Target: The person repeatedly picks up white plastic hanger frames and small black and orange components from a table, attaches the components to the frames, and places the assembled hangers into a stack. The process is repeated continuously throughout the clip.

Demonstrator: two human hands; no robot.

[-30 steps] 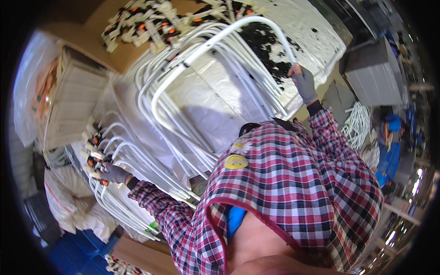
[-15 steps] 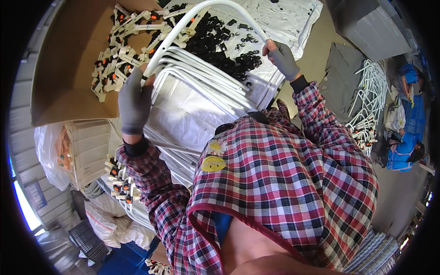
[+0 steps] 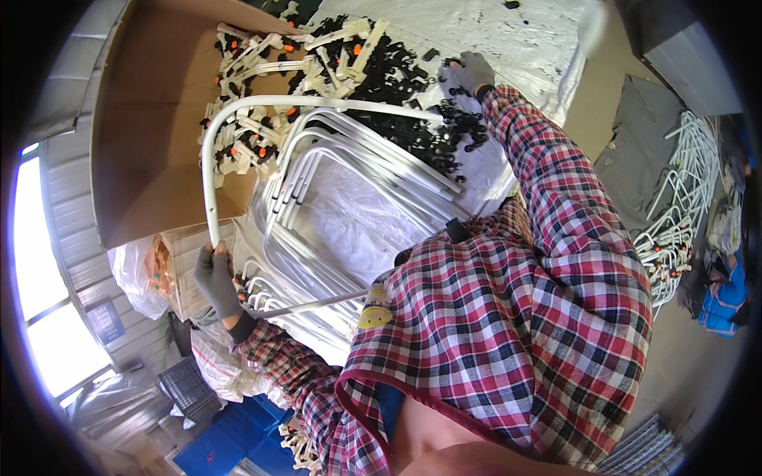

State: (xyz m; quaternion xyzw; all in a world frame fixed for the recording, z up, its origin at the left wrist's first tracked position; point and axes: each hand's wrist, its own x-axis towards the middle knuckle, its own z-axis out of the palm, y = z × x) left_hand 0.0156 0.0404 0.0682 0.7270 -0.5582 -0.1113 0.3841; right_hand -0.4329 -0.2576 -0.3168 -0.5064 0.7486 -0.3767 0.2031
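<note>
My left hand (image 3: 216,284), in a grey glove with bare fingertips, is closed around the lower end of a bent white tube (image 3: 209,170). From there the tube rises, curves, and runs right above the stacked tubes, its far end over the black parts. My right hand (image 3: 475,73), gloved alike, is stretched out at the far right edge of a spread of small black plastic parts (image 3: 397,75). Its fingers are drawn together at a dark bit; what they hold is too small to make out. A stack of bent white tubes (image 3: 373,139) lies between my arms.
On the left stands a large open cardboard box (image 3: 151,135), with cream fittings with black and orange pieces (image 3: 238,155) beside it. White sheeting (image 3: 540,44) covers the work surface. More white tubes (image 3: 690,174) lie at right on grey cloth. A blue bin (image 3: 230,440) sits lower left.
My right hand has let go of the tube and moved up to the black parts. My left hand has lowered, and the tube has tipped over to the right.
</note>
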